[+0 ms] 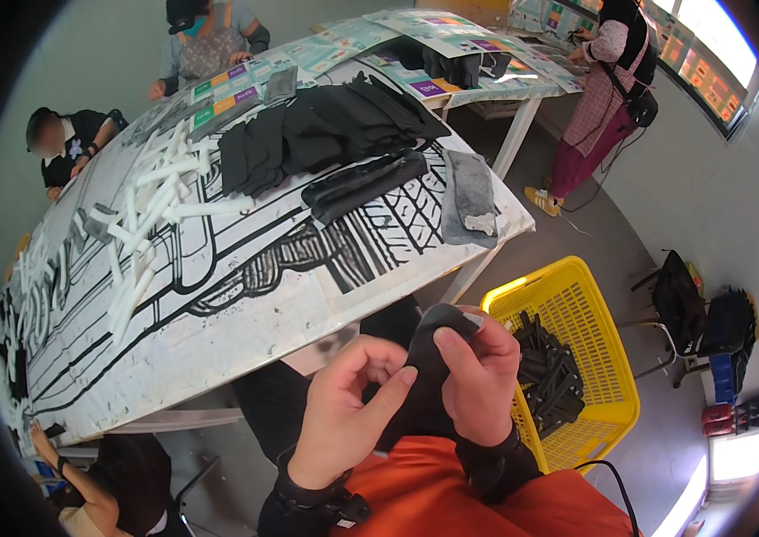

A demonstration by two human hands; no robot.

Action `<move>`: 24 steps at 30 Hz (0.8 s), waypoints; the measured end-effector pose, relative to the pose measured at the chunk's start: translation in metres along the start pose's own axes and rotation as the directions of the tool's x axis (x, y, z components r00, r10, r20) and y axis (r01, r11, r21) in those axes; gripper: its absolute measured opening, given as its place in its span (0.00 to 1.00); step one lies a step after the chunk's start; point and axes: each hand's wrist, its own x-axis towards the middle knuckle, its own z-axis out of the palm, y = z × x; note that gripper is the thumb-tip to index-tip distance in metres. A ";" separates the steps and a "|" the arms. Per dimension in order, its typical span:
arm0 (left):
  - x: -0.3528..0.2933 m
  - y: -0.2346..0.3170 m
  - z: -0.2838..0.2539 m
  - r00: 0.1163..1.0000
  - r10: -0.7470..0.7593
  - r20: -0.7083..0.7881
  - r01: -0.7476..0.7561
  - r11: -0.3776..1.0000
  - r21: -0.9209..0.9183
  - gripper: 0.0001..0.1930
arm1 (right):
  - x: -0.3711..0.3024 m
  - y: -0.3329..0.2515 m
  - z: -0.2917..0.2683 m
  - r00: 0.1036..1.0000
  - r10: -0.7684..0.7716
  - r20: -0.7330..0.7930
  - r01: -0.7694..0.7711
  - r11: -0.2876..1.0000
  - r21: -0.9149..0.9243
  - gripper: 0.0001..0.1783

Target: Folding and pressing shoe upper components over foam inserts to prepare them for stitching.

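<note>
A piece of dark, soft-looking material, perhaps cloth or foam [427, 362], is between my hands above my lap. My right hand [480, 380] pinches its upper end between thumb and fingers. On the other side, my left hand [350, 407] has its thumb against the piece's edge and its fingers curled, partly hidden behind it. Beyond them on the table [299, 327] lies a heap of black pieces [317, 134], with a folded black bundle [364, 183] in front. A flat grey piece [466, 192] rests by the near right corner.
To my right stands a yellow basket [608, 358] holding many dark strips [550, 371]. White tubes [151, 210] are scattered over the table's left part. Several people sit or stand around the tables. Bags on chairs [724, 322] are at the right wall.
</note>
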 end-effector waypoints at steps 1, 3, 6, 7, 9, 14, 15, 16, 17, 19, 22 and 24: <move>0.002 0.005 0.003 1.000 0.002 -0.007 -0.002 1.000 0.003 0.11 | 0.001 0.001 0.003 1.000 0.003 0.006 -0.003 1.000 0.004 0.12; 0.008 0.022 0.013 1.000 -0.013 0.011 0.014 0.993 -0.120 0.18 | 0.001 -0.005 0.008 0.998 0.066 0.017 -0.066 0.998 -0.002 0.03; 0.018 0.020 0.005 1.000 0.025 0.016 -0.025 1.000 -0.019 0.17 | -0.002 -0.006 0.005 0.996 0.017 0.089 -0.013 0.999 -0.046 0.03; 0.020 0.021 0.001 0.999 0.034 0.038 -0.037 0.995 0.088 0.16 | -0.001 -0.006 0.004 0.996 0.016 0.090 -0.012 0.999 -0.043 0.03; 0.019 0.023 0.002 1.000 0.029 -0.010 -0.028 0.998 0.051 0.13 | 0.001 -0.004 0.001 0.991 -0.086 0.101 0.098 0.988 -0.120 0.03; 0.016 0.022 0.006 0.997 -0.001 -0.075 0.002 1.000 0.023 0.09 | 0.001 -0.005 0.002 0.991 -0.080 0.106 0.092 0.989 -0.119 0.02; 0.016 0.022 0.007 0.997 -0.001 -0.075 0.002 1.000 0.022 0.09 | 0.000 -0.005 0.001 0.991 -0.084 0.108 0.098 0.987 -0.126 0.03; 0.016 0.022 0.008 0.997 -0.013 -0.074 0.010 0.999 -0.039 0.09 | 0.000 -0.005 0.002 0.990 -0.085 0.108 0.098 0.987 -0.126 0.03; 0.016 0.021 0.008 0.997 -0.026 -0.073 0.019 0.995 -0.100 0.09 | -0.001 -0.005 0.002 0.995 -0.049 0.086 0.058 0.993 -0.106 0.03; 0.016 0.016 0.008 0.996 -0.041 -0.076 0.028 0.985 -0.171 0.08 | -0.002 -0.005 0.002 0.998 -0.013 0.064 0.019 0.996 -0.084 0.03; 0.016 0.012 0.011 0.994 -0.075 -0.081 0.049 0.957 -0.284 0.07 | -0.003 -0.005 0.006 0.995 -0.050 0.088 0.069 0.971 -0.228 0.04; 0.016 0.011 0.011 0.992 -0.093 -0.083 0.062 0.943 -0.326 0.06 | -0.001 -0.009 0.019 0.996 -0.087 -0.029 0.079 0.972 -0.221 0.06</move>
